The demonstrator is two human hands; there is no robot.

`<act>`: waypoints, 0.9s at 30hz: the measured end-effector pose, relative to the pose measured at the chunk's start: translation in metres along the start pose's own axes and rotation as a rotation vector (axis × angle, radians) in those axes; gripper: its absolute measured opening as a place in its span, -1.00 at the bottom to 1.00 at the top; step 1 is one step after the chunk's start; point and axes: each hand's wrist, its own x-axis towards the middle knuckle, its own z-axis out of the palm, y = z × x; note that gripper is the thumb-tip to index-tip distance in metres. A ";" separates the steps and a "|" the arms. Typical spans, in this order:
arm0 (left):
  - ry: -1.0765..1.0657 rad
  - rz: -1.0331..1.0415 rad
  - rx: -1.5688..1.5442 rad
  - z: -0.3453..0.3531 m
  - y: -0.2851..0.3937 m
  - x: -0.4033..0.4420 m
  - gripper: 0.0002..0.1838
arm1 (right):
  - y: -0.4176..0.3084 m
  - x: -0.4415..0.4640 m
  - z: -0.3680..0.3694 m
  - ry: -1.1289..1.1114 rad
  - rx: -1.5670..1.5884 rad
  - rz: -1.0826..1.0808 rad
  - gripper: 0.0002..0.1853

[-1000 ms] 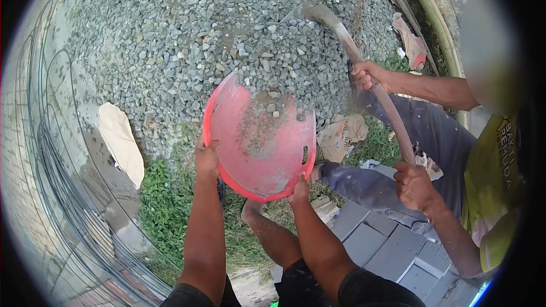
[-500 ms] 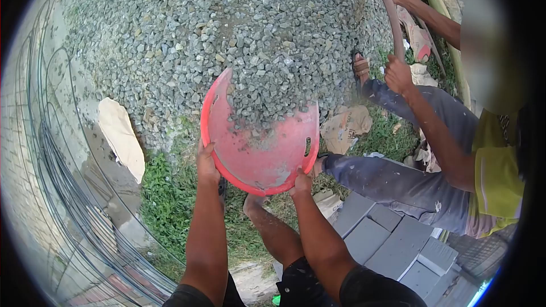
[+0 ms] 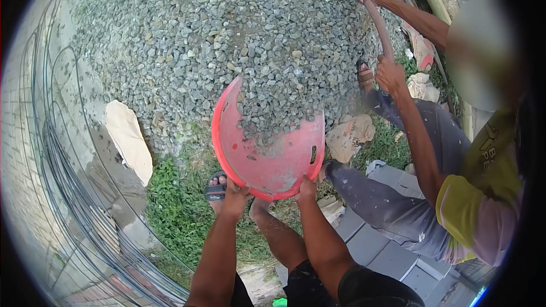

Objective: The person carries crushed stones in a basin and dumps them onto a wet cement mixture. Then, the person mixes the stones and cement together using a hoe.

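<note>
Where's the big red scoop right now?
In the head view, the red scoop is near the middle, its rim held by the left hand and the right hand. Its open side meets the gravel, with grass at its lower left.

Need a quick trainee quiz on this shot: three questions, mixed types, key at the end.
1. True or false: the left hand and right hand both hold the red pan.
2. Multiple choice: what lies at the pan's far side?
A) Grass
B) Gravel
C) Water
3. Fill in: the co-worker, gripping a long handle, is to the pan's ____ in the picture.

Key: 1. True. 2. B. 3. Right.
</note>
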 end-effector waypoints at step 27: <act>0.010 0.143 0.019 -0.011 -0.015 0.011 -0.47 | 0.019 0.022 -0.020 -0.003 0.030 0.076 -0.58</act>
